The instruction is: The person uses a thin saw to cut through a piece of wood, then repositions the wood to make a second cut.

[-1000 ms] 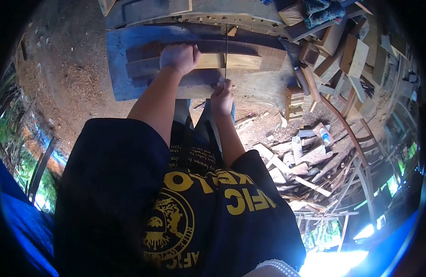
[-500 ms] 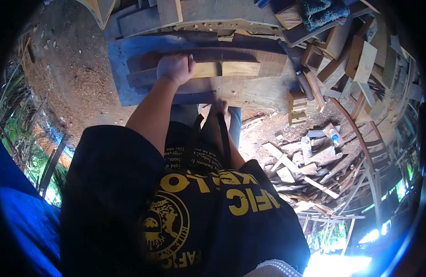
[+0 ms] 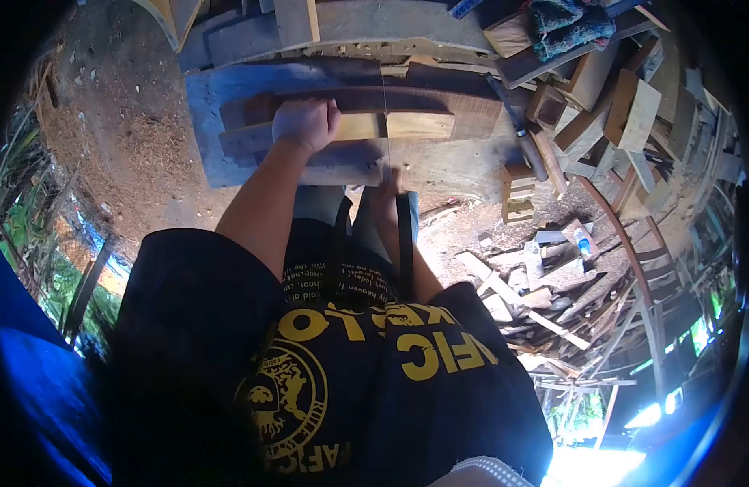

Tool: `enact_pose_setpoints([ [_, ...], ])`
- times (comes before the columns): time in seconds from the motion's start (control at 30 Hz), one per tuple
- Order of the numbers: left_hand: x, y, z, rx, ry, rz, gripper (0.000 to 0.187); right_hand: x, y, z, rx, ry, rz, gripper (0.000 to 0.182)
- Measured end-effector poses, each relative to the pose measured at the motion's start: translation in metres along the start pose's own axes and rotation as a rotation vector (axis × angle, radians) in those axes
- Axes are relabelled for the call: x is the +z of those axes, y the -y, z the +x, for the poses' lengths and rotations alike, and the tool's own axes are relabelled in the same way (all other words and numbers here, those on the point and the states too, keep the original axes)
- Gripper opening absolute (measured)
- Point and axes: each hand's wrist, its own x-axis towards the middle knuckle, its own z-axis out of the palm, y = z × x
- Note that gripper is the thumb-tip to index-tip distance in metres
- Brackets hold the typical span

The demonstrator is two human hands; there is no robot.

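Note:
A wooden strip (image 3: 420, 125), pale on its lit side, lies across a plank (image 3: 480, 112) on the low work surface (image 3: 447, 166). My left hand (image 3: 307, 125) is closed on the strip left of centre, thumb upward. A saw (image 3: 386, 97), its thin blade seen edge-on, crosses the strip at a dark cut line. Near the surface's front edge, my right hand (image 3: 388, 195) is closed around the saw's handle, which is mostly hidden by the fingers.
A dark-handled tool (image 3: 530, 154) lies at the right beside a small slotted wooden block (image 3: 517, 195). Wood blocks (image 3: 633, 109) are piled at upper right, with a rolled cloth (image 3: 573, 31) on top. Offcuts (image 3: 545, 284) cover the ground at lower right.
The saw has slid forward, away from my body, so its blade reaches farther past the strip. My right hand moved forward with it. My left hand stays on the strip.

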Motion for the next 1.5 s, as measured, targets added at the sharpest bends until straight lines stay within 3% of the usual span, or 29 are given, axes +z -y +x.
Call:
enact_pose_setpoints([
  [0.03, 0.002, 0.000, -0.002, 0.006, -0.045, -0.035, 0.039, 0.013, 0.016, -0.010, 0.006, -0.003, -0.009, 0.032],
  [0.1, 0.000, -0.002, -0.001, -0.013, 0.012, -0.019, 0.040, 0.070, 0.078, -0.053, -0.390, -0.212, -1.294, 0.030],
  [0.13, -0.001, -0.001, 0.001, -0.016, 0.070, 0.003, 0.040, 0.058, 0.055, -0.045, -0.713, -0.324, -1.255, 0.025],
  [0.17, -0.002, 0.000, 0.002, -0.015, 0.066, 0.011, 0.040, 0.036, 0.027, -0.038, -0.718, -0.321, -1.247, 0.025],
  [0.23, -0.002, -0.001, 0.002, -0.041, 0.127, 0.023, 0.041, -0.019, -0.038, -0.021, -0.980, -0.318, -1.205, 0.020],
  [0.27, -0.002, -0.001, 0.004, -0.030, 0.119, 0.027, 0.041, -0.012, -0.027, -0.032, -0.987, -0.328, -1.196, 0.020],
  [0.33, 0.002, -0.001, 0.002, -0.068, 0.102, 0.061, 0.043, -0.004, -0.010, -0.054, -0.493, -0.312, -1.020, 0.022],
  [0.4, 0.002, -0.001, 0.000, -0.044, 0.095, 0.044, 0.044, 0.014, -0.005, -0.011, -0.315, -0.289, -0.593, 0.025],
  [0.43, 0.002, -0.002, 0.000, -0.038, 0.083, 0.027, 0.044, 0.016, 0.004, -0.011, -0.319, -0.293, -0.587, 0.025],
  [0.5, 0.004, -0.002, -0.003, -0.061, 0.094, 0.034, 0.045, 0.057, 0.061, -0.051, -0.582, -0.277, -1.242, 0.029],
  [0.53, 0.001, -0.004, -0.002, -0.076, 0.096, 0.041, 0.045, 0.053, 0.056, -0.056, -0.518, -0.259, -1.232, 0.030],
  [0.57, -0.003, -0.005, -0.001, -0.092, 0.095, 0.051, 0.046, 0.040, 0.038, -0.054, -0.606, -0.298, -1.186, 0.016],
  [0.63, -0.001, -0.002, -0.001, -0.076, 0.091, 0.068, 0.046, 0.011, 0.017, -0.064, -0.449, -0.190, -1.174, 0.028],
  [0.73, -0.003, -0.004, -0.001, -0.066, 0.090, 0.061, 0.048, 0.009, 0.024, -0.075, -0.441, -0.171, -1.106, 0.027],
  [0.9, -0.001, -0.005, -0.005, -0.067, 0.110, 0.056, 0.049, 0.064, 0.075, -0.054, -0.773, -0.232, -1.209, 0.025],
  [0.97, 0.000, -0.005, -0.005, -0.049, 0.017, 0.061, 0.047, 0.051, 0.056, -0.055, -0.786, -0.229, -1.178, 0.024],
  [1.1, -0.001, -0.004, -0.002, -0.048, 0.043, 0.067, 0.047, -0.001, -0.008, -0.057, -0.903, -0.262, -1.090, 0.020],
  [1.17, -0.007, -0.008, -0.006, -0.071, 0.087, 0.061, 0.050, 0.011, 0.010, -0.071, -0.854, -0.265, -1.108, 0.020],
  [1.23, -0.007, -0.009, -0.005, -0.074, 0.099, 0.060, 0.050, 0.034, 0.040, -0.065, -0.661, -0.310, -1.264, 0.020],
  [1.27, -0.004, -0.008, -0.005, -0.084, 0.099, 0.064, 0.050, 0.037, 0.044, -0.055, -0.792, -0.296, -1.231, 0.019],
  [1.43, 0.002, -0.003, -0.006, -0.058, 0.071, 0.041, 0.049, 0.024, 0.015, -0.088, -0.659, -0.280, -1.165, 0.018],
  [1.5, 0.001, -0.004, -0.001, -0.062, 0.082, 0.044, 0.050, 0.015, 0.000, -0.094, -0.783, -0.261, -1.012, 0.017],
])
